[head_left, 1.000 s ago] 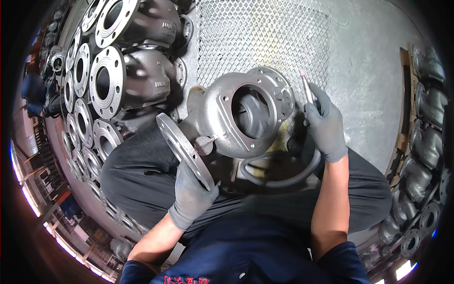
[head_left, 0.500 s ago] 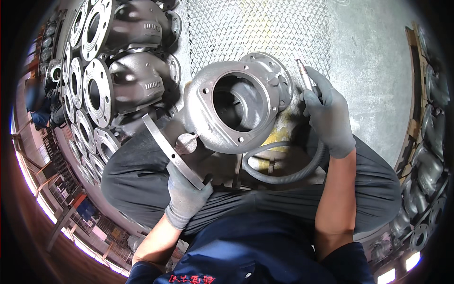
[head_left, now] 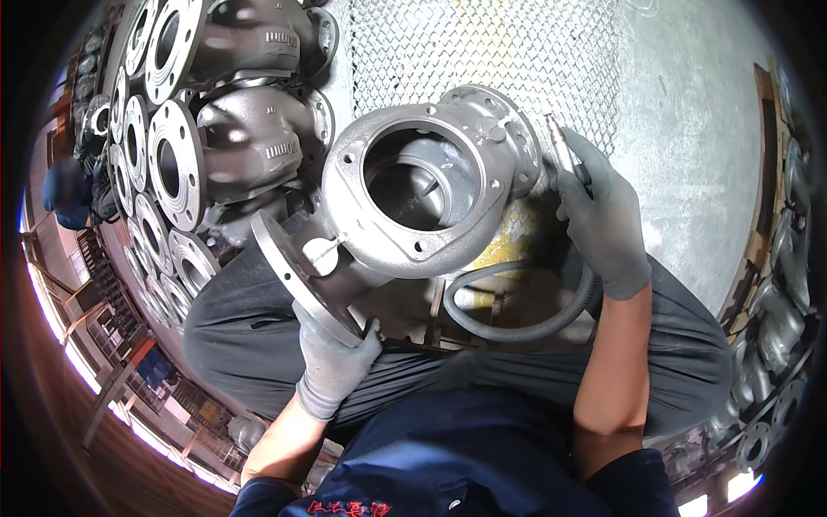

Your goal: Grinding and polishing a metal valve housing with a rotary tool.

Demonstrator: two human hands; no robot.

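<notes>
A grey cast-metal valve body (head_left: 349, 215) lies between my legs, its wide round opening tilted up toward me. It has a flange on each end. My left hand (head_left: 334, 358), in a grey glove, is wrapped round the lower rim of the near-left flange (head_left: 284, 271). In my gloved right hand (head_left: 606, 220) is a slim metal air grinder (head_left: 558, 145), its thin tip pointing up and away, apart from the valve body's far flange (head_left: 517, 142). A grey ribbed hose (head_left: 517, 327) loops below the valve body toward my right hand.
Several similar flanged valve bodies (head_left: 250, 142) are stacked close on the left. A diamond-mesh metal sheet (head_left: 482, 52) lies beyond the work. More castings (head_left: 780, 302) line the right edge beside a wooden rail (head_left: 762, 172). Another person (head_left: 67, 194) is at the far left.
The valve body has tilted and shifted slightly left, showing more of its near flange and inner bore. My left hand moved with the flange. The grinder stays in my right hand, slightly lower.
</notes>
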